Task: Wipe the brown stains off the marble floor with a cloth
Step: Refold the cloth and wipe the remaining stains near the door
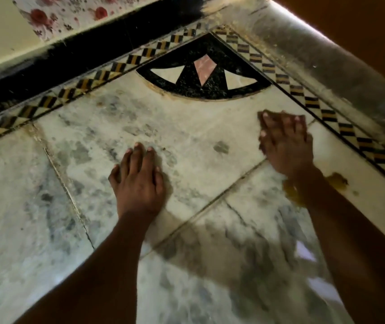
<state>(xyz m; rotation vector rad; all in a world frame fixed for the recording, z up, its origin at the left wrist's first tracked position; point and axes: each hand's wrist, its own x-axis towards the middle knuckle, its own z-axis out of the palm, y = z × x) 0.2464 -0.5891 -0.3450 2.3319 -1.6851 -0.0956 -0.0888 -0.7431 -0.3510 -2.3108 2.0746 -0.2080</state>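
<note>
My left hand lies flat on the grey-veined marble floor, fingers straight and together. My right hand is blurred and presses flat on the floor near the patterned border, fingers straight. A thin dark edge shows at its fingertips; whether that is the cloth I cannot tell. No cloth shows plainly. A brown stain sits to the right of my right wrist, and another brown smear lies just under the wrist.
A black and yellow checkered inlay border runs along both walls and meets at the corner. A black quarter-circle inlay with white and pink pieces fills that corner. Behind it are a black skirting and a floral cloth.
</note>
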